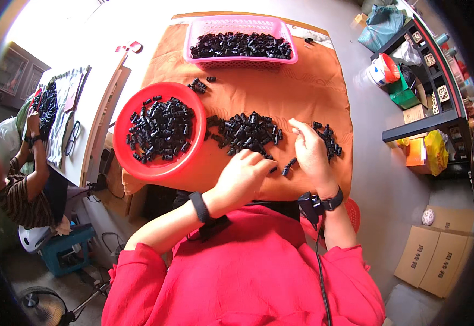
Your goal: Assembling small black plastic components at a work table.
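My left hand [243, 178] is closed, fingers bent, at the near edge of a loose pile of small black plastic pieces [242, 130]. One such black piece [272, 169] shows at its fingertips; the hand hides part of it. To the right, my right hand [314, 158] is held on edge with its fingers stretched out and nothing visible in them. Between the two hands a single black piece [288, 167] lies on the orange cloth [280, 187]. A smaller group of black pieces [329, 140] sits just beyond the right hand, partly hidden by it.
A red round basin [121, 142] full of black pieces stands at the left, and a pink basket [190, 41] of them at the far edge. Another person [22, 179] works at a table on the left. Shelves [427, 127] and cardboard boxes [435, 255] stand at the right.
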Demonstrator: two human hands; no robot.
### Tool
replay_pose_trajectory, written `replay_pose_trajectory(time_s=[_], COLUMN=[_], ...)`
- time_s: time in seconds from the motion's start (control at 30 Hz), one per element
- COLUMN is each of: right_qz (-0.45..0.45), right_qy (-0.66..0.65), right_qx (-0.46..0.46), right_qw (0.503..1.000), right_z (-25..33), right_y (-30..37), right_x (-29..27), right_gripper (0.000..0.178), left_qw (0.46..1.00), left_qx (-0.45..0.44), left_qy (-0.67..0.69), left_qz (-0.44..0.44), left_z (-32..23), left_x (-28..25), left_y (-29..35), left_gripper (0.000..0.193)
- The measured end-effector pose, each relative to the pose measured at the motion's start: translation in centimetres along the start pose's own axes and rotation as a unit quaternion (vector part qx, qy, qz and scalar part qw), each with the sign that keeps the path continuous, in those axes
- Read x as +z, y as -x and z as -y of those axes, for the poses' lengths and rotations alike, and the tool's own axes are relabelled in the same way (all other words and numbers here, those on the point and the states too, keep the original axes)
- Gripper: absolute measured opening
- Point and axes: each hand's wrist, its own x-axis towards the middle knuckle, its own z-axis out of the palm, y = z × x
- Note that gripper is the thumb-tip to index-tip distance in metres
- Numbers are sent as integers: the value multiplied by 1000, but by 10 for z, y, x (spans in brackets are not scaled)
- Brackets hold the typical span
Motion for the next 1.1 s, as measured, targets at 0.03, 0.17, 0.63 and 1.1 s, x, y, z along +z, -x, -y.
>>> replay_pose_trajectory(time_s=[0.03,0.17,0.63,1.1], right_qz=[-3,-14,78,136], right_qy=[-35,-102,-147,-252], right_qx=[49,89,197,236], right_qw=[998,991,966,929], right_z=[-1,-3,-10,13], right_y=[3,19,47,47], right_x=[-3,-17,-2,-7], right_gripper=[28,23,22,31], left_qw=[999,992,982,903], left_qx=[27,105,97,-274], left_qy=[14,-52,-159,329], left_qz=[41,38,2,43], left_z=[-2,-9,11,8], left_x=[7,41,42,-33], left_y=[-4,-15,-29,17], left_gripper=[36,48,18,23])
